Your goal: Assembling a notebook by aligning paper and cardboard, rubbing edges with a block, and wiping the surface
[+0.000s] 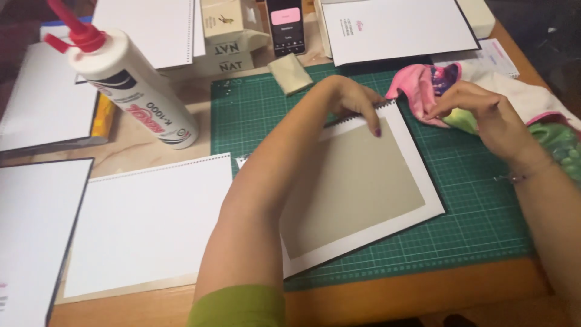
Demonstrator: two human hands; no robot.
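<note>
**Hands at a punched cover board and a pink cloth**

Pressing down on the top edge of a grey-faced cover board (357, 188), the left hand (354, 97) lies flat with its fingers spread along the row of punched holes; it clamps nothing, only bears on the sheet. The board has a white border and sits tilted on the green cutting mat (478, 206), near the centre of the view. At about 2 o'clock from the board, the right hand (484, 115) has its fingers pinched together on a pink cloth (423, 91) that is bunched at the mat's far edge. The two hands are apart, the left on the board, the right on the cloth.

At 9 o'clock from the board lies a white punched sheet (151, 224) on the wooden table (423, 297). At 10 o'clock a white glue bottle (130, 82) with a red nozzle lies tilted. At 12 o'clock stands a phone (285, 24) with a lit screen, and just below it a small beige sponge-like pad (290, 72) rests on the mat's edge.
</note>
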